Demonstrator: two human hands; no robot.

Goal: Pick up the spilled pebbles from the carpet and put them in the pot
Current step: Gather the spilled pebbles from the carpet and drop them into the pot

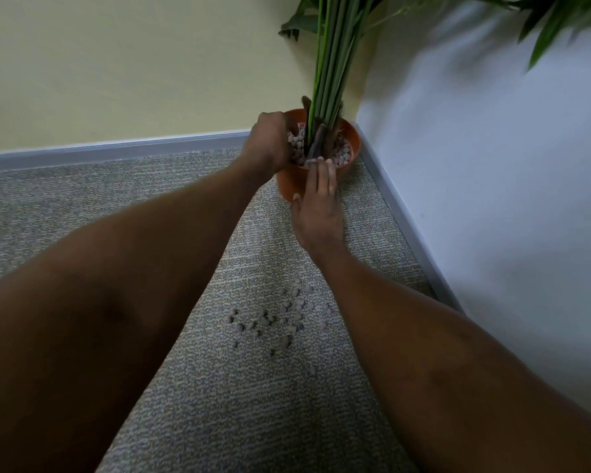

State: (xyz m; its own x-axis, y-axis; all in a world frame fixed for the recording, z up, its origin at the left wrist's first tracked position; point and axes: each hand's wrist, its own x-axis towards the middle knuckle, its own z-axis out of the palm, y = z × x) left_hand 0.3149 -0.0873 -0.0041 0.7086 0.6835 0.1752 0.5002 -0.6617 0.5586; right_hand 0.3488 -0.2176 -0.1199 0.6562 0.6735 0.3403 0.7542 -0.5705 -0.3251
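Note:
An orange pot (352, 139) stands in the corner of the room, holding a plant with green stems (331, 63) and a layer of grey-pink pebbles (344, 153). Several spilled pebbles (280, 319) lie scattered on the grey carpet (253, 404) between my forearms. My left hand (268, 141) is over the pot's left rim, back toward me, with its fingers curled down into the pot and hidden. My right hand (318, 203) lies flat against the pot's near side, its straight fingertips on the rim.
A yellow wall with a grey baseboard (116, 150) runs behind the pot. A white wall (492, 165) with its own baseboard closes in on the right. Leaves (560, 25) hang over the upper right.

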